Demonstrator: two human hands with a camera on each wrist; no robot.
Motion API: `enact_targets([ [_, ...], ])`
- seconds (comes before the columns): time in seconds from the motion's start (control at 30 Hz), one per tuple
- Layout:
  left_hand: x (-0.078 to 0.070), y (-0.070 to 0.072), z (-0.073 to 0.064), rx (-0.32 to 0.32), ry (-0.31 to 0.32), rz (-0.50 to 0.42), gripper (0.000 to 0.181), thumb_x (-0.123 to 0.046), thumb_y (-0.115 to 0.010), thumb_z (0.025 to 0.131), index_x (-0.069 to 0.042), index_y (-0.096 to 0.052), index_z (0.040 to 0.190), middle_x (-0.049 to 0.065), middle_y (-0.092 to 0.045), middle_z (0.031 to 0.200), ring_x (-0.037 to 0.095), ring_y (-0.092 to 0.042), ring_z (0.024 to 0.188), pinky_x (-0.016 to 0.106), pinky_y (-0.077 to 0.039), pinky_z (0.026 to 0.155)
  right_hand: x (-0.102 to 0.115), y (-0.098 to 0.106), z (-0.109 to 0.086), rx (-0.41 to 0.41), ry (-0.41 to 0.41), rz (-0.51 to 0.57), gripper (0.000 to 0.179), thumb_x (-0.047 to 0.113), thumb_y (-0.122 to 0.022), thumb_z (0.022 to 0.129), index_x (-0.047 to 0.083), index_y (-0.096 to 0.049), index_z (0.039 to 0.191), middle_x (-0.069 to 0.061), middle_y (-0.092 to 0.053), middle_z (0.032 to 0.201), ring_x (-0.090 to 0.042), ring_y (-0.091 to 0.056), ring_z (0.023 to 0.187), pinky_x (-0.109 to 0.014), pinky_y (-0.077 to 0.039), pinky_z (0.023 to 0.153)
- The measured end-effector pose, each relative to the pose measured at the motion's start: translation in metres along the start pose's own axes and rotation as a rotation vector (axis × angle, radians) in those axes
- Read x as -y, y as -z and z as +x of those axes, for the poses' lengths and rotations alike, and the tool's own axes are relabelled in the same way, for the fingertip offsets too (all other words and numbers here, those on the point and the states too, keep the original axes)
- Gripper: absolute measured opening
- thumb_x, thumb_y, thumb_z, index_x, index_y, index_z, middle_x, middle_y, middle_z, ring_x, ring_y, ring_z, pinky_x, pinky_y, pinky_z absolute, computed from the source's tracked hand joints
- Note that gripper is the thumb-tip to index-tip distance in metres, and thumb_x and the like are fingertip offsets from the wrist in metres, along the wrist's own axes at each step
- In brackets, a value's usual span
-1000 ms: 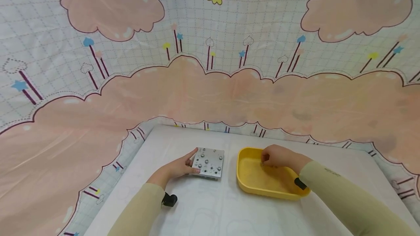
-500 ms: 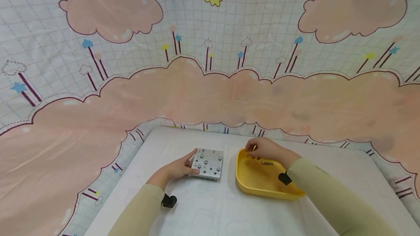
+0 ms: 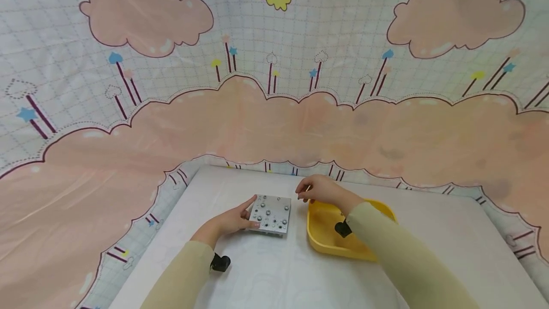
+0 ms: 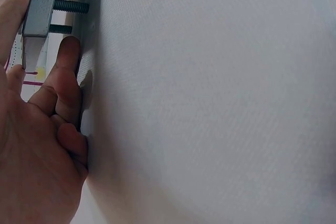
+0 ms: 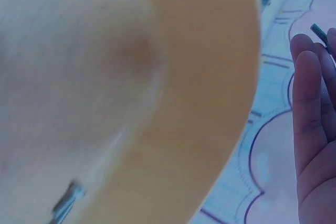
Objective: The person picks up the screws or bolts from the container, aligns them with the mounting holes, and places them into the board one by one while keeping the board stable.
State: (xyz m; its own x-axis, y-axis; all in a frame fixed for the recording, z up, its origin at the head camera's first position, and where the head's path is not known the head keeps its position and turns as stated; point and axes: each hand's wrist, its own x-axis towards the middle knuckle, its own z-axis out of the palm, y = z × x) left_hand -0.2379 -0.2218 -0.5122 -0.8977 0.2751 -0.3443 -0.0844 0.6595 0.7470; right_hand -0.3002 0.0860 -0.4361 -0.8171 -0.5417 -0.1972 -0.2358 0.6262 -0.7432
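A square metal plate point(image 3: 270, 213), dotted with holes and several screw heads, lies on the white table in the head view. My left hand point(image 3: 233, 219) grips its left side, thumb at the near corner and a finger at the far one. Threaded screw ends point(image 4: 71, 6) stick out of the plate's underside in the left wrist view, just above my curled fingers. My right hand point(image 3: 319, 189) is over the far left rim of the yellow tray point(image 3: 339, 252). Between its fingertips it pinches a small threaded screw point(image 5: 317, 31), whose head is hidden.
Another screw point(image 5: 68, 200) lies inside the tray in the right wrist view. The white table point(image 3: 257, 275) runs back to a hanging cloth point(image 3: 274, 123) printed with clouds. Black wrist cameras point(image 3: 220, 262) sit on both wrists.
My right hand has risen out of the tray and moved left past its rim, bringing a screw along. My left hand and the plate stay in place.
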Motion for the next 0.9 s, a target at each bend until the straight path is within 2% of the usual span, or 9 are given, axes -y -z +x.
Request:
enact_targets([
  [0.2,0.005,0.005,0.002,-0.013,0.006,0.007,0.103,-0.046,-0.079,0.081,-0.037,-0.014,0.159,0.004,-0.058,0.103,0.021,-0.052,0.094,0.049,-0.035,0.094,0.018,-0.015,0.025,0.023,0.06,0.011,0.015,0.014,-0.067,0.095,0.006,-0.071,0.108,-0.014,-0.07,0.101,-0.033,-0.067,0.092,-0.03,-0.055,0.071],
  [0.37,0.007,0.005,0.007,-0.004,0.002,0.009,0.103,-0.047,-0.08,0.081,-0.038,-0.013,0.159,0.003,-0.059,0.099,0.019,-0.052,0.089,0.043,-0.036,0.087,0.03,-0.03,0.04,0.03,0.077,0.01,0.02,0.012,-0.067,0.096,0.002,-0.07,0.113,-0.011,-0.07,0.097,-0.027,-0.067,0.084,-0.03,-0.055,0.067],
  [0.57,0.007,0.003,0.006,0.007,-0.007,0.017,0.103,-0.046,-0.079,0.082,-0.037,-0.012,0.16,0.002,-0.058,0.096,0.017,-0.051,0.084,0.039,-0.035,0.081,0.041,-0.048,0.056,0.019,0.04,-0.002,0.021,0.012,-0.068,0.094,0.002,-0.071,0.113,-0.005,-0.069,0.087,-0.016,-0.064,0.073,-0.029,-0.054,0.066],
  [0.9,0.002,0.003,-0.001,0.009,-0.005,0.03,0.102,-0.048,-0.078,0.082,-0.037,-0.014,0.159,0.002,-0.056,0.095,0.018,-0.05,0.086,0.044,-0.034,0.084,0.058,-0.065,0.069,-0.006,-0.005,-0.086,0.013,0.014,-0.069,0.094,0.009,-0.074,0.105,0.001,-0.066,0.091,-0.016,-0.06,0.077,-0.029,-0.05,0.068],
])
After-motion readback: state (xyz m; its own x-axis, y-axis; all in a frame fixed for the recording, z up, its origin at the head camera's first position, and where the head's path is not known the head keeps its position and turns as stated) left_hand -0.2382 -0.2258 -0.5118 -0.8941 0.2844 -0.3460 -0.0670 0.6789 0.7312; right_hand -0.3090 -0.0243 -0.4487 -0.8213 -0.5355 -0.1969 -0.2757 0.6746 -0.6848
